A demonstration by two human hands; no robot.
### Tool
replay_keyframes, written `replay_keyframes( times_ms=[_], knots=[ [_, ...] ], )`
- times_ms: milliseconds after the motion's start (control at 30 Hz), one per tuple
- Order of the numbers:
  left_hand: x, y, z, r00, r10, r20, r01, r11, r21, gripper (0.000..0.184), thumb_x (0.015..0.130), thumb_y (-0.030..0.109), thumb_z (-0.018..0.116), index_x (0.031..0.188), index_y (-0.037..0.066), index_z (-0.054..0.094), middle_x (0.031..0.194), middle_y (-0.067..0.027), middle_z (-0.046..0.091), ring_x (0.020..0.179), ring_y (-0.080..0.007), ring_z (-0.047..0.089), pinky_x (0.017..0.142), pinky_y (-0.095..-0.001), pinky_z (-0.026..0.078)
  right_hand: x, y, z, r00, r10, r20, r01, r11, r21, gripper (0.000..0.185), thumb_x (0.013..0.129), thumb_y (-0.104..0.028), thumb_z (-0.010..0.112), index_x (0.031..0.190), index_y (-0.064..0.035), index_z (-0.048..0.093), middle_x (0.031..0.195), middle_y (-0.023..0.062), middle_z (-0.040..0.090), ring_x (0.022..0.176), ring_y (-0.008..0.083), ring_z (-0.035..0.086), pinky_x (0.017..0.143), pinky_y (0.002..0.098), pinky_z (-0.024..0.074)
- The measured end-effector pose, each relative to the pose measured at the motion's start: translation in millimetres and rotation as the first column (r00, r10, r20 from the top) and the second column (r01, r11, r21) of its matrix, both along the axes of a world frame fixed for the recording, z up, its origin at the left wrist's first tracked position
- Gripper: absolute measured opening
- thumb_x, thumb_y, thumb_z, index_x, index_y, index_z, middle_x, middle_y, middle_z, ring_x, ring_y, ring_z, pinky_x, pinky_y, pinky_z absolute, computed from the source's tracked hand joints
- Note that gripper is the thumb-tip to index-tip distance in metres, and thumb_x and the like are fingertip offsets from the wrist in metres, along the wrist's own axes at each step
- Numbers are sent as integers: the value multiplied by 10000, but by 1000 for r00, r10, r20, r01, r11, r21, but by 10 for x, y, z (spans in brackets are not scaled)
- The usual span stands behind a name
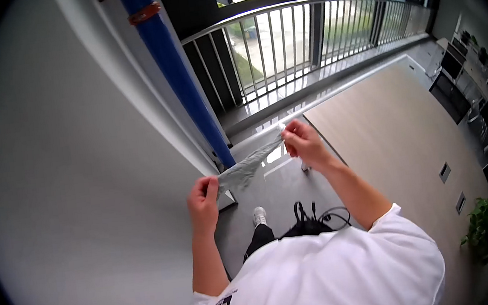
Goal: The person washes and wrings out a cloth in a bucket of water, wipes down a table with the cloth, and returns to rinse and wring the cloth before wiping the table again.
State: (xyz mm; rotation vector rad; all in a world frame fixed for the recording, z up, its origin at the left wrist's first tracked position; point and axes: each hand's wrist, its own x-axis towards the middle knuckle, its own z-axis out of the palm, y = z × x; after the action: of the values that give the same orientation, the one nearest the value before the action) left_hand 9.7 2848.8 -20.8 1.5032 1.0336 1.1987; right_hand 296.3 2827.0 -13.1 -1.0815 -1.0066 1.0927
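A thin, crumpled grey cloth [249,169] hangs stretched in the air between my two hands, its lower edge sagging. My left hand [203,204] is closed on its lower left end, beside the pale wall. At the upper right end, the fingertips of my right hand [305,144] pinch the other corner, where a small whitish bit shows. That hand is near the table's corner. Neither end of the cloth shows fully, since my fingers cover part of it.
A light wooden table [386,130] stands on the right, with a plant [485,227] and monitors beyond it. A pale wall [97,187] and a blue pipe [177,64] are at left. Ahead, a metal railing [280,46] fronts windows. Black cables [317,213] hang near my waist.
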Motion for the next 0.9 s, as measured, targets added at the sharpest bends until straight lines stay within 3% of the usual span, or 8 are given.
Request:
replay_keyframes(
  times_ms=[200, 300, 367, 400, 533, 667, 800, 900],
  knots=[
    [1194, 1990, -33, 883, -468, 42, 469, 872, -142, 281, 960, 278, 612, 1022, 21, 708, 729, 76, 493, 675, -30, 416, 605, -195, 325, 723, 1259, -199, 934, -167, -315, 168, 985, -25, 199, 987, -232, 537, 1049, -58, 464, 890, 103, 639, 809, 215, 684, 707, 345, 565],
    [1857, 2744, -66, 706, -661, -254, 654, 746, -126, 284, 891, 243, 683, 1106, 57, 685, 997, -42, 612, 930, -122, 558, 805, -255, 423, 999, 1559, 72, 881, -255, -399, 271, 962, -18, 201, 997, -240, 526, 1049, -59, 454, 904, 114, 650, 854, 224, 685, 787, 363, 555],
    [2414, 3172, -72, 639, -610, -470, 742, 649, 166, 436, 801, 228, 758, 1198, 95, 634, 1366, -152, 487, 1320, -253, 424, 1051, -369, 345, 1309, 1802, 174, 887, -165, -431, 204, 978, 46, 195, 1006, -232, 514, 1054, -51, 460, 945, 114, 645, 908, 220, 676, 846, 362, 538],
    [2701, 3302, -97, 618, -700, -357, 775, 619, 129, 569, 731, 330, 802, 1236, 162, 600, 1507, -176, 345, 1391, -352, 332, 1096, -455, 282, 1469, 1888, 119, 876, -216, -432, 266, 962, 60, 195, 1006, -232, 514, 1054, -51, 460, 945, 114, 645, 908, 220, 676, 846, 362, 538],
    [3675, 4215, -143, 445, -800, -402, 895, 393, 209, 422, 757, 133, 782, 1155, 80, 649, 1402, -187, 493, 1314, -317, 453, 1070, -398, 359, 2088, 2658, -93, 937, -232, -260, 279, 947, 160, 201, 1006, -232, 529, 1059, -42, 487, 1028, 78, 610, 985, 148, 617, 917, 318, 494],
    [4410, 5055, -191, 123, -979, -161, 960, 158, -232, 399, 825, 105, 740, 1193, 21, 611, 1203, -148, 625, 1111, -223, 595, 968, -331, 448, 2840, 3380, -253, 902, -340, -267, 388, 909, 154, 150, 1010, -210, 518, 1043, -65, 498, 1002, 19, 591, 983, 115, 582, 968, 339, 449],
    [5042, 5733, 178, -22, -814, -580, 980, 98, -175, 368, 897, 227, 668, 1220, 60, 606, 1311, -158, 558, 986, -287, 641, 849, -332, 509, 3403, 4034, -211, 880, -421, -219, 449, 888, 99, 157, 1016, -221, 511, 1030, -64, 504, 939, -2, 580, 915, 95, 565, 887, 301, 458],
    [5625, 6058, 42, 82, -733, -675, 997, 63, 52, 389, 936, 240, 599, 1296, 97, 560, 1317, -173, 559, 1007, -373, 634, 800, -423, 531, 3837, 4244, -179, 874, -474, -106, 483, 873, 74, 162, 1020, -220, 506, 1021, -58, 500, 897, -4, 571, 852, 83, 536, 810, 271, 449]
  ],
)
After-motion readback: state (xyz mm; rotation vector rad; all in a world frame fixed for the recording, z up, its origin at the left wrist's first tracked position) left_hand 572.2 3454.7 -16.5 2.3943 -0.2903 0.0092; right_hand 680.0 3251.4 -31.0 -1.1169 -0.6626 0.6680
